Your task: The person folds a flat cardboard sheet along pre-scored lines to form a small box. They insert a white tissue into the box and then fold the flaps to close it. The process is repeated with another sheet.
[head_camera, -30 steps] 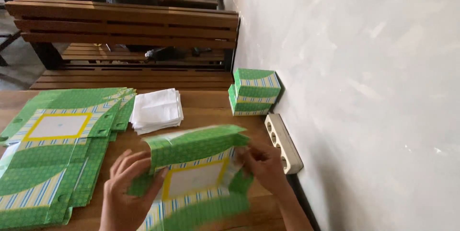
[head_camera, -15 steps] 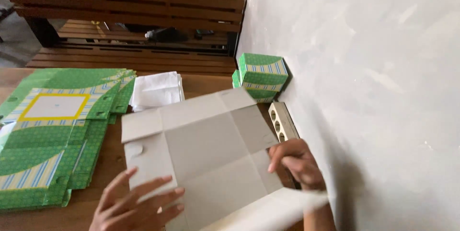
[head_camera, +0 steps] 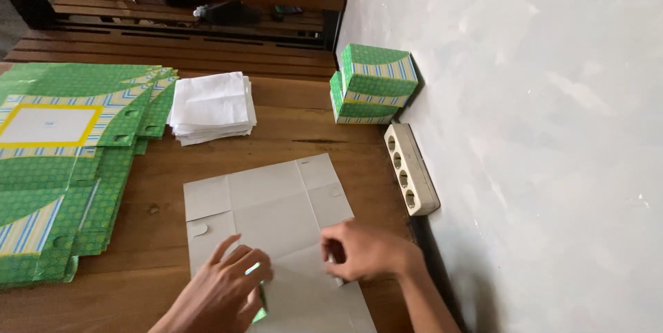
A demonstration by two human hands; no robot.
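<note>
Under both my hands on the wooden bench (head_camera: 290,132) lies a flat cardboard box blank (head_camera: 273,219), its plain grey inner side up. My left hand (head_camera: 224,291) rests on its near left part with the fingers loosely spread, pinching a green printed edge that peeks out beneath the fingertips. My right hand (head_camera: 366,250) sits on the near right part, fingers curled down and pressing on a fold line. The blank stretches away from both hands toward the far side of the bench; creases split it into panels, with small flaps at the left and right. Left of it lies a stack of green patterned blanks (head_camera: 62,160), beyond it a pile of white paper sheets (head_camera: 210,106), and by the wall two folded green boxes (head_camera: 373,84) and a power strip (head_camera: 411,167).
</note>
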